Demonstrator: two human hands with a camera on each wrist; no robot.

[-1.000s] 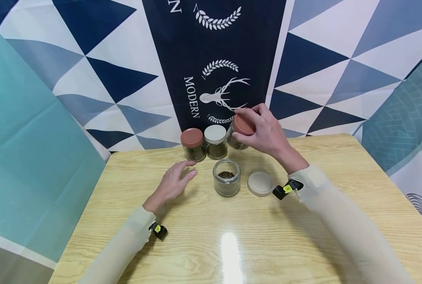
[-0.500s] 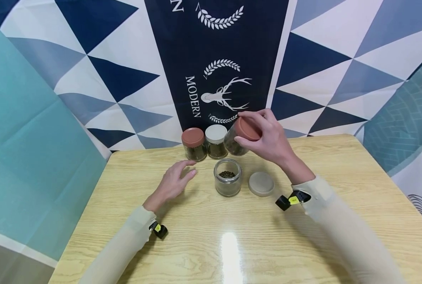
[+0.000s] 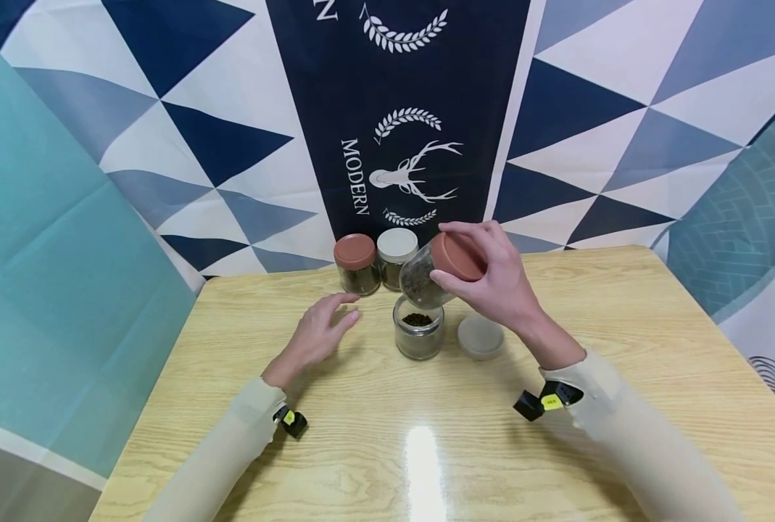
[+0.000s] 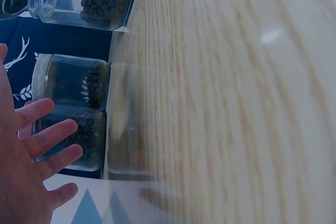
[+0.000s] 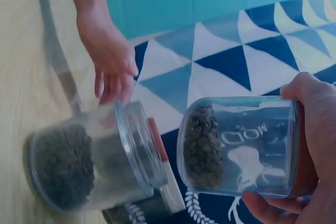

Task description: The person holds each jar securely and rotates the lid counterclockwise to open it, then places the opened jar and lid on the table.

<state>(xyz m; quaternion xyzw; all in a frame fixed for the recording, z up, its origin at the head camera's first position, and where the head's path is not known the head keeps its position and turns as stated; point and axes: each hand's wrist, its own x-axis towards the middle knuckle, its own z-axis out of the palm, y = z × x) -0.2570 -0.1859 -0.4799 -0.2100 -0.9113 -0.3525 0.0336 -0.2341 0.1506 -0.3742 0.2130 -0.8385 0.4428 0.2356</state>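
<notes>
My right hand [image 3: 501,279] grips a glass jar [image 3: 421,281] by its reddish-brown lid. That jar is lifted and tilted, its base over the back rim of the open glass jar [image 3: 418,342]. Dark bean-like pieces [image 5: 202,145] lie at its base in the right wrist view. The open jar stands upright, part filled with similar dark pieces. To its right lies a pale round lid [image 3: 481,337], flat on the table. My left hand [image 3: 318,333] holds nothing, fingers relaxed and spread, in front of a red-lidded jar [image 3: 356,264].
A white-lidded jar [image 3: 396,246] stands beside the red-lidded one, close to the patterned backdrop [image 3: 230,181]. Both contain dark pieces. The light wooden table [image 3: 361,435] extends in front, with a teal panel [image 3: 67,254] at the left.
My right hand has lifted the red-lidded jar from the back row, tilted it, and brought it forward over the open jar. My left hand has hardly moved.
</notes>
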